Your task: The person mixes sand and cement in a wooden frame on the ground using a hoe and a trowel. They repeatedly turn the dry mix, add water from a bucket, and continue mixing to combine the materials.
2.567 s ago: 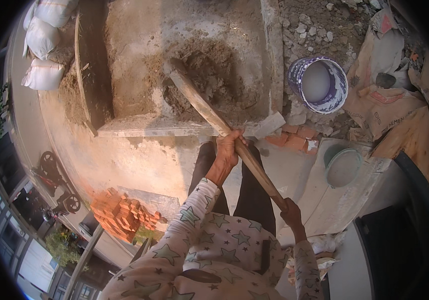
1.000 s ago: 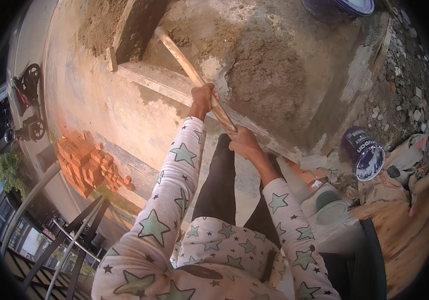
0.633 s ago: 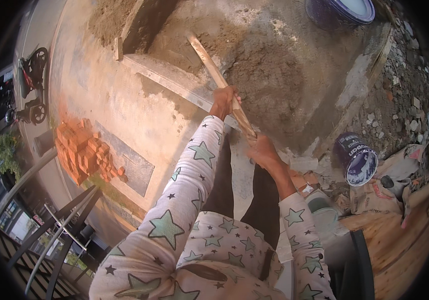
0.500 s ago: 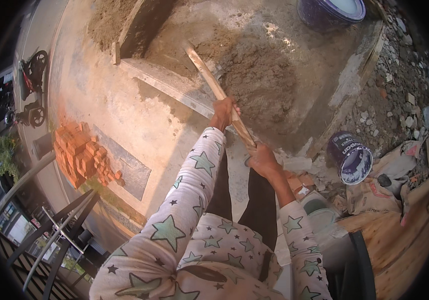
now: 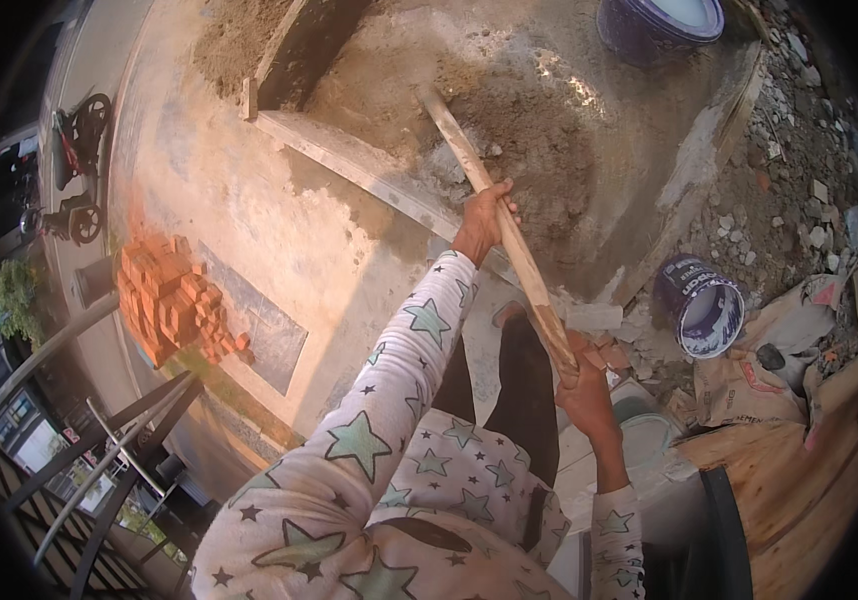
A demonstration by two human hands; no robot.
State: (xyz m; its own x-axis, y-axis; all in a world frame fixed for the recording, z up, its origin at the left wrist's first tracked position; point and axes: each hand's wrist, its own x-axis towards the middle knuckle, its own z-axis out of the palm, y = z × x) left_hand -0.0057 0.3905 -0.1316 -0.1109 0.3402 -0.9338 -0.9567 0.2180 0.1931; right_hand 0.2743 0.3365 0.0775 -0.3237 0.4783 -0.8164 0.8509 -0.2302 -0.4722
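Both my hands grip a long wooden tool handle (image 5: 531, 265) that slants from upper left to lower right. My left hand (image 5: 489, 214) is wrapped round its middle. Lower down, my right hand (image 5: 590, 394) closes round the near end. The handle's far end reaches over a heap of wet grey-brown mortar (image 5: 539, 150) inside a low boarded bed; the tool's head cannot be made out there. A straight pale board (image 5: 369, 180) edges the bed, passing beneath the handle near my left hand.
A purple bucket (image 5: 627, 38) with pale liquid stands at the far right of the bed. Another purple bucket (image 5: 677, 290) lies tipped beside rubble (image 5: 799, 190) and a torn paper sack (image 5: 744, 392). Orange bricks (image 5: 164, 300) are piled at left, with a motorcycle (image 5: 74, 150) beyond.
The handle has shifted right and its near end has come closer to my body. My right hand has moved down and right with it; my left hand has moved right.
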